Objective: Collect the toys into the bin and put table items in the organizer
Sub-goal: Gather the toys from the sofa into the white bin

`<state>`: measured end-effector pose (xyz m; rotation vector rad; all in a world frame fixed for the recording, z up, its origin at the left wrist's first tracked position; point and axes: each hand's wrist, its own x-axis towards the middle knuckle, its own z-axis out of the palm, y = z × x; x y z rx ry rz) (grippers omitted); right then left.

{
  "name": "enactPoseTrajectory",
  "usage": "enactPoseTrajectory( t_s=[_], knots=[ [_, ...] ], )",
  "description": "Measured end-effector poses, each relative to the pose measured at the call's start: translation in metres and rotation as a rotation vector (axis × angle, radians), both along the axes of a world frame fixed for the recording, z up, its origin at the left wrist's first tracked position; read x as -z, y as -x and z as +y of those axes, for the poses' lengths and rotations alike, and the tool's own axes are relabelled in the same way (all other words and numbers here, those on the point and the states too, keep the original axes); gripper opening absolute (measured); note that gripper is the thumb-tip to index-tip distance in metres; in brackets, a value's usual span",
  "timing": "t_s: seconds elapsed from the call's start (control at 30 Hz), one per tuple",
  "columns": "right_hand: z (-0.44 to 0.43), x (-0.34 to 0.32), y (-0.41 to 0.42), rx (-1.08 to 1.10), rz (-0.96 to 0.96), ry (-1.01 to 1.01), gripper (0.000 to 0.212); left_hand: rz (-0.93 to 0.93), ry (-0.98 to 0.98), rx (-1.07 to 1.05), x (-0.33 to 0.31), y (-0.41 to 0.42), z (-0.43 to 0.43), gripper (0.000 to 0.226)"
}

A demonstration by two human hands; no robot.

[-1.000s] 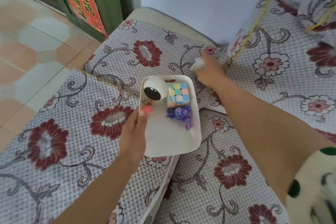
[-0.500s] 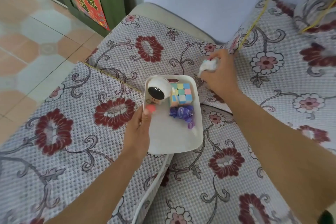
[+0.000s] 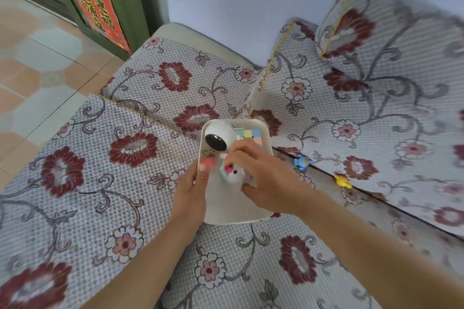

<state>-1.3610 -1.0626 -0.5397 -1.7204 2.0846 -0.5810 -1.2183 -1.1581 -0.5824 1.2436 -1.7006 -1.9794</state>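
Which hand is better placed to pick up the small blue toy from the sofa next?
The right hand, probably. The blue toy lies to its right, and the left hand grips the white bin at its left rim, steadying it.

right hand [image 3: 266, 180] now over the white bin [image 3: 236, 216], away from the sofa corner where it was a second ago; small white toy [image 3: 232, 174] carried along, now held low inside the bin. purple toy now hidden under that hand, cube [image 3: 248, 133] half covered. blue toy [image 3: 302, 161] and yellow toy [image 3: 342, 180] newly in view along the seat crease. view tilted, more backrest showing.
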Motion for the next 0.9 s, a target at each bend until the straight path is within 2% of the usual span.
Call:
enactPoseTrajectory(
  t_s=[0.17, 0.27, 0.4, 0.47, 0.6, 0.73, 0.9],
  knots=[
    [0.032, 0.004, -0.002, -0.040, 0.318, 0.006, 0.053, 0.030, -0.007, 0.037, -0.005, 0.004, 0.037, 0.049],
    [0.053, 0.001, 0.001, 0.030, 0.434, -0.025, 0.064, 0.051, -0.012, 0.045, -0.008, 0.006, 0.059, 0.038],
    [0.082, 0.002, 0.005, 0.084, 0.412, -0.048, 0.072, 0.056, 0.011, 0.034, -0.009, 0.010, 0.081, 0.033],
    [0.096, 0.002, 0.007, 0.118, 0.374, -0.035, 0.074, 0.042, 0.009, 0.048, -0.004, 0.010, 0.089, 0.038],
    [0.124, 0.001, 0.017, 0.248, 0.265, 0.010, 0.068, 0.011, -0.017, 0.033, 0.005, 0.012, 0.106, 0.046],
    [0.153, 0.015, 0.041, 0.456, 0.170, 0.071, 0.061, -0.030, -0.024, 0.018, 0.015, 0.014, 0.120, 0.034],
    [0.182, 0.065, 0.085, 0.637, 0.112, -0.051, 0.044, -0.055, -0.042, -0.013, 0.032, 0.026, 0.132, 0.030]
  ],
)
